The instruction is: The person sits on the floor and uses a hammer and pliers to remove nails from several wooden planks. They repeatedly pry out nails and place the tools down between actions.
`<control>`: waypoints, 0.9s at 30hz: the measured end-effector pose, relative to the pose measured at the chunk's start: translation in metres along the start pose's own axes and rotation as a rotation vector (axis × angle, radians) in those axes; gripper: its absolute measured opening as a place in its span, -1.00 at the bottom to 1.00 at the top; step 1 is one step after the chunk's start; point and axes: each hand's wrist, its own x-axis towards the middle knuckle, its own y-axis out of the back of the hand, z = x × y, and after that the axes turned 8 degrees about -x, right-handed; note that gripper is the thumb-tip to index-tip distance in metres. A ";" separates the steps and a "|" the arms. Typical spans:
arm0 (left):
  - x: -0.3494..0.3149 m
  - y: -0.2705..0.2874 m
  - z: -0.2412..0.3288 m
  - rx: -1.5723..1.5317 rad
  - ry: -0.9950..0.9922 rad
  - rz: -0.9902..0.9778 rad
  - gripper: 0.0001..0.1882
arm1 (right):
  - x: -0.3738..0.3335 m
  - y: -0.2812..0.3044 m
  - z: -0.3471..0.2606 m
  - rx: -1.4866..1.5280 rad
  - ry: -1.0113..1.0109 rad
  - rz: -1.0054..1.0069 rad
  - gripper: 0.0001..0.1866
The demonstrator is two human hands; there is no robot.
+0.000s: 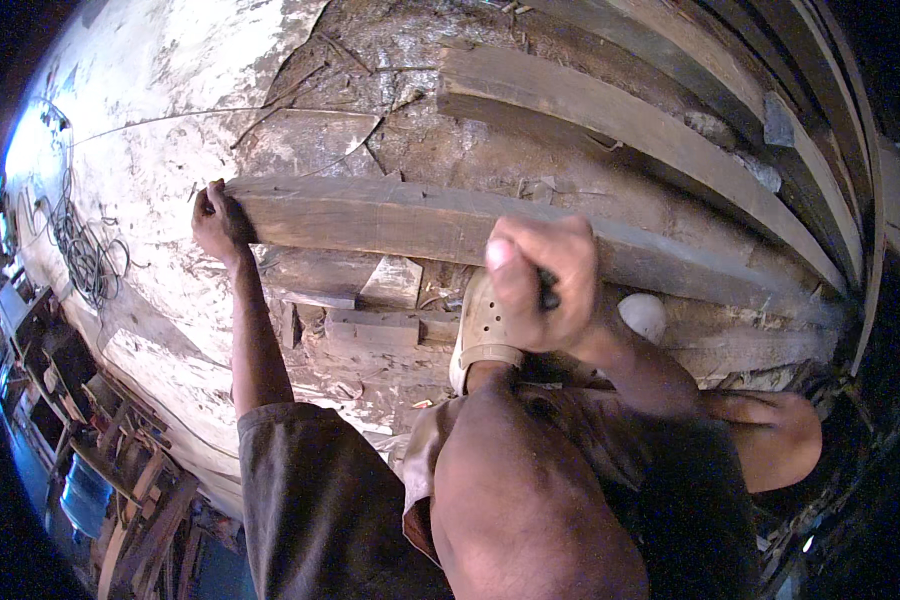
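A long squared wooden beam lies across the ground in front of me. At its left end is my left hand, its fingers curled and drawn together against the wood; whatever they pinch is too small to make out. My right hand is closed in a fist above the near side of the beam, right of the middle, with the thumb on top. Something dark shows between its fingers, but I cannot tell its kind. Below that fist, my foot in a beige clog rests beside the beam.
Another thick beam lies farther off, with more long timbers at the right. Short wood offcuts sit near the clog. A white rounded object is right of my fist. Coiled cable and piled wood scraps lie at the left.
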 end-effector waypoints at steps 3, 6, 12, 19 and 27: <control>-0.003 -0.006 0.010 0.068 -0.103 0.002 -0.62 | -0.012 -0.042 -0.005 -0.066 0.238 -0.069 -0.76; 0.000 -0.004 -0.001 -0.020 0.011 0.012 -0.62 | -0.007 -0.081 -0.010 -0.217 0.268 -0.058 -0.81; -0.002 -0.010 0.002 -0.076 -0.030 0.029 -0.61 | -0.007 -0.129 0.004 -0.411 0.231 -0.179 -0.82; 0.001 -0.005 -0.005 -0.008 -0.040 0.035 -0.59 | 0.007 -0.132 -0.005 -0.366 0.085 -0.235 -0.82; 0.004 0.003 -0.003 -0.033 -0.074 -0.004 -0.60 | 0.021 -0.089 -0.040 -0.032 -0.108 -0.197 -0.66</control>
